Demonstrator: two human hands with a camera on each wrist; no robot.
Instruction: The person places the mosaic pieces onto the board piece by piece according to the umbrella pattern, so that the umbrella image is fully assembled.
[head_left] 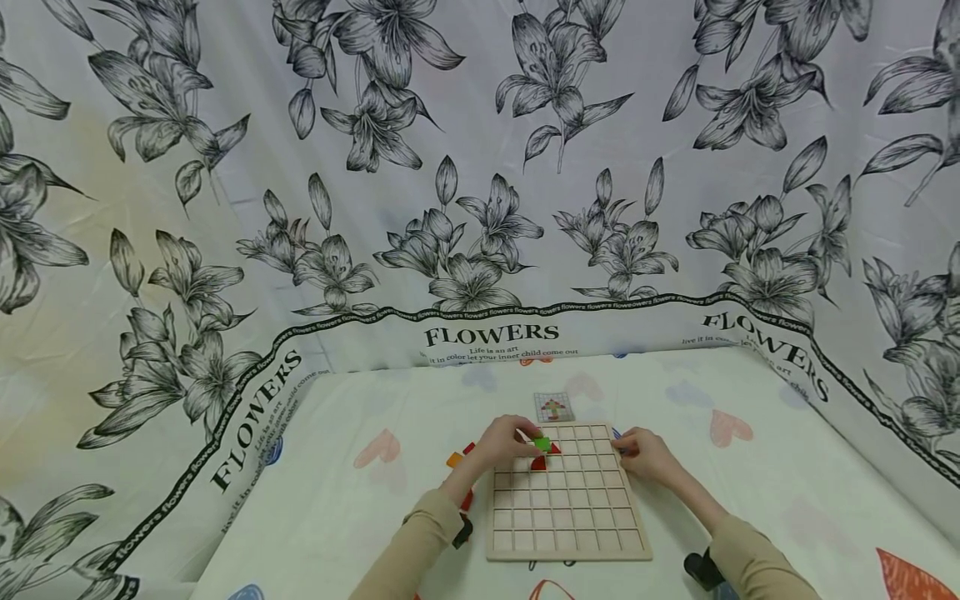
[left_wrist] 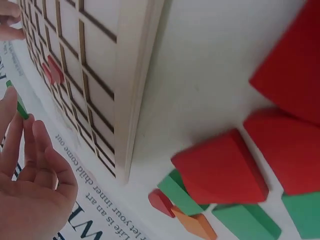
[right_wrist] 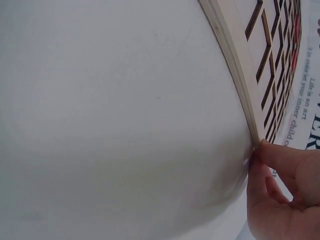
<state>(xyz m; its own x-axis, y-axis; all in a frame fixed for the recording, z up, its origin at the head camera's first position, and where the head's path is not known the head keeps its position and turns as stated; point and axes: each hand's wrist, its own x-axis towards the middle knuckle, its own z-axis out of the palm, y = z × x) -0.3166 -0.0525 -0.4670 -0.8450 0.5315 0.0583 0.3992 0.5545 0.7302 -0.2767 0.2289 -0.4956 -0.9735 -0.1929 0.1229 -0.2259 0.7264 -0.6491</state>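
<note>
A wooden grid board (head_left: 562, 518) lies flat on the table, divided into square cells. Over its far left part, my left hand (head_left: 508, 440) pinches a small green block (head_left: 542, 444) between thumb and fingers; the left wrist view shows this green block (left_wrist: 22, 107) edge-on. Two red pieces sit in cells close by, one a quarter-round shape (head_left: 539, 463), the other a smaller red piece (head_left: 555, 448). At the board's far right edge, my right hand (head_left: 645, 451) grips the rim, thumb on top, as the right wrist view shows.
Left of the board lie loose blocks: several red blocks (left_wrist: 220, 167), green blocks (left_wrist: 247, 220) and an orange block (left_wrist: 194, 222). A small pattern card (head_left: 553, 407) with a coloured figure lies beyond the far edge. A flower-printed curtain (head_left: 480, 250) surrounds the table's far side.
</note>
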